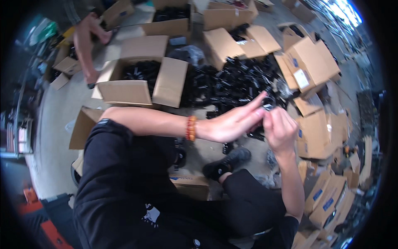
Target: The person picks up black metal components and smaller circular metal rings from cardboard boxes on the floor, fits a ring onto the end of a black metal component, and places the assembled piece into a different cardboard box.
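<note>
Part [268,103], seemingly black, pinched between hands

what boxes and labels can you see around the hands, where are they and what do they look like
Open brown cardboard box: upper left on the floor, flaps spread, black parts inside.
Closed brown carton: upper right, tilted, with a white rectangular label and a small blue mark.
Stacked flat cartons: lower right, brown, with blue rectangular marks.
Small black part: held between the left hand and right hand, no label visible.
</note>
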